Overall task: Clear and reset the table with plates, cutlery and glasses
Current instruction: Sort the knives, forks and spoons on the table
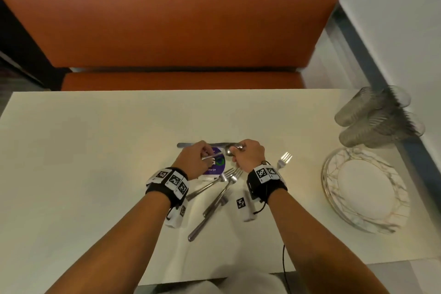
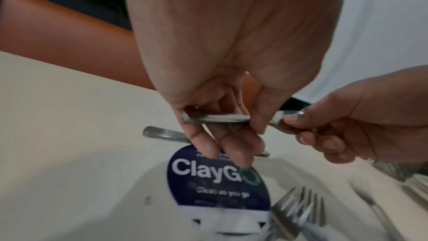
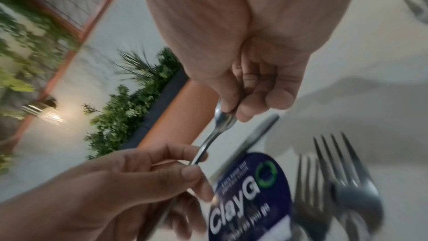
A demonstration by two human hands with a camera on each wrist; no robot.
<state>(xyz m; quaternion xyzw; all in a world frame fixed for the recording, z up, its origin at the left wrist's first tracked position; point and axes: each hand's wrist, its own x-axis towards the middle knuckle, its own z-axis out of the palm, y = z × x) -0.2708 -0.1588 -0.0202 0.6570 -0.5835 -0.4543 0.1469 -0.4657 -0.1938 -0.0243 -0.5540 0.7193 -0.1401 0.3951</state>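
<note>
Item: small polished steel spoon (image 1: 223,152), held above the cream table (image 1: 95,150). Our left hand (image 1: 194,160) pinches its handle, our right hand (image 1: 248,154) grips the bowl end; presumably we pass it across for sorting.

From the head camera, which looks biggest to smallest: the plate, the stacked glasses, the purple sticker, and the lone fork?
1. Plate
2. Stacked glasses, nearly as large; close call
3. Purple sticker, partly hidden by hands
4. Lone fork, handle hidden, so unsure against the sticker
</note>
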